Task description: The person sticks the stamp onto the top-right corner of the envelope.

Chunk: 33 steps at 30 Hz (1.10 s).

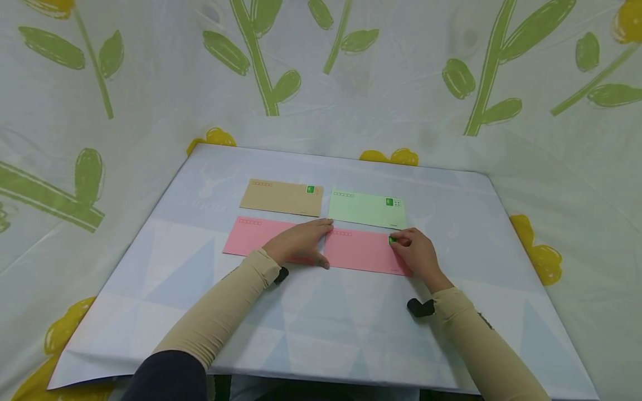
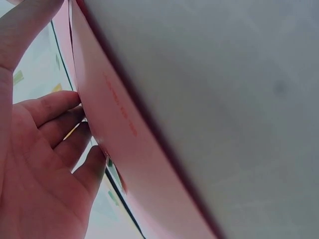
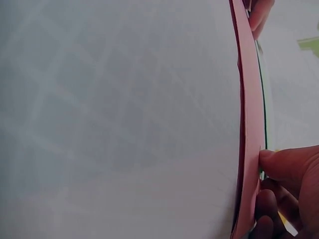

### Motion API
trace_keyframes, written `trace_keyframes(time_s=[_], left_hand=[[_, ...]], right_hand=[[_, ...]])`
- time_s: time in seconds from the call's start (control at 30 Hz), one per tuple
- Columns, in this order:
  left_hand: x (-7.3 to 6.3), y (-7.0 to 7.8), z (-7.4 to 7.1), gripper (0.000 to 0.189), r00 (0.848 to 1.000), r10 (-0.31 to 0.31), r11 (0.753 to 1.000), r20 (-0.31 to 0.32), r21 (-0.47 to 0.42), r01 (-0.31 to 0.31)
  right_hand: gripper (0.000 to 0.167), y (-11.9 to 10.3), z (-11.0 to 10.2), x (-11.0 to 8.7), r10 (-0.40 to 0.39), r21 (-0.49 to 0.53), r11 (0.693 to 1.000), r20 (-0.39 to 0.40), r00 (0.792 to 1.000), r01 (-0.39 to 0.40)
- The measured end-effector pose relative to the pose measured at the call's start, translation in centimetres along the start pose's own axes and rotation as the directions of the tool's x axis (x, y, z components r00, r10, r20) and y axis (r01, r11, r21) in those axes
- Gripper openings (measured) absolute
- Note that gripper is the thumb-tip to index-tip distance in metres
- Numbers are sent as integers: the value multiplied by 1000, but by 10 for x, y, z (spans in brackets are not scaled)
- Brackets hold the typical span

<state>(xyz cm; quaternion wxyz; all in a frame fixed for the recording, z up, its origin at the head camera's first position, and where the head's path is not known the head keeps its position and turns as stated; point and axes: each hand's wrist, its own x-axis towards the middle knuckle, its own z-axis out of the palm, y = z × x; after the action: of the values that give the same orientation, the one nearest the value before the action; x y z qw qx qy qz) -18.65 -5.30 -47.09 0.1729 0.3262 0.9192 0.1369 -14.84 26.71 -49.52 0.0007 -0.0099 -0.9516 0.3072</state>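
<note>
Two pink envelopes lie side by side in the nearer row, the left one (image 1: 253, 236) and the right one (image 1: 358, 250). My left hand (image 1: 301, 240) rests over the right part of the left pink envelope, fingers fairly straight, fingertips at the gap between the two; its palm shows in the left wrist view. A small green stamp (image 1: 392, 240) sits at the upper right corner of the right pink envelope. Thumb and forefinger of my right hand (image 1: 417, 253) pinch it there. The right wrist view shows these fingers bent close against the pink envelope.
Behind the pink row lie a brown envelope (image 1: 281, 197) and a light green envelope (image 1: 366, 209), each with a green stamp at its upper right. A white and pale blue patterned cloth (image 1: 321, 328) covers the table. Curtains with printed leaves (image 1: 351, 111) surround it.
</note>
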Motion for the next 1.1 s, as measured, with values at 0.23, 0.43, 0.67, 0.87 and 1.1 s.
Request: trace_keyframes(time_s=[0.23,0.43,0.67,0.87,1.1], left_hand=[[0,1,-1,106,1000,-10,1000,5,-5,10],[0,1,-1,106,1000,-11,1000,7,-4,11],[1,0,0,106,1000,-8,1000,4,-3,8],[1,0,0,106,1000,-6,1000,2,-5,6],[1,0,0,107,1000,-12,1000,4,1,12]], right_hand=[[27,-1,0,-1,7,5,1000,-3,1000,-7],[28,-1,-1,-1,-1,5,1000,0,1000,1],[28,-1,-1,-1,3,5,1000,-1,1000,-3],[30,0,0,-2,29,34,999,-10,1000,-28],[35,-1,-4,-4,43,58,997,-15,999,-42]])
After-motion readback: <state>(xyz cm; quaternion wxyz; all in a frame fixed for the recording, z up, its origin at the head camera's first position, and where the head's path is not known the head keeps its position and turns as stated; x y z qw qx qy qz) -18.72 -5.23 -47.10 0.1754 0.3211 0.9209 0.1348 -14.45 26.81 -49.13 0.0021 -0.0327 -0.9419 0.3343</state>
